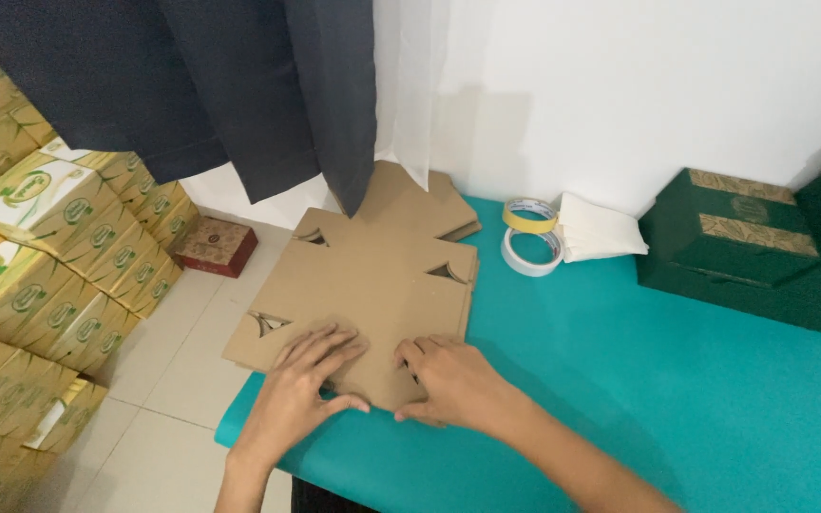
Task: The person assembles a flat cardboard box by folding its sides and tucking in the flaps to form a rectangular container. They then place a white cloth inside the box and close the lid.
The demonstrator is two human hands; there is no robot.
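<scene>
A stack of flat brown cardboard box blanks (372, 275) lies at the left end of a teal-covered table (677, 380). My left hand (301, 389) rests flat on the near corner of the top blank, fingers spread. Next to it, my right hand (453, 380) presses on the same near edge, fingers curled over the cardboard. Neither hand lifts anything. A second pile of blanks (420, 199) sits behind the first, partly hidden by a dark curtain.
Two tape rolls, one yellowish (529, 216) and one white (531, 252), lie beyond the blanks. A white folded packet (601, 230) and green boxes (734, 237) stand at the back right. Yellow-green cartons (40, 266) are stacked on the floor at left, beside a small red box (216, 245).
</scene>
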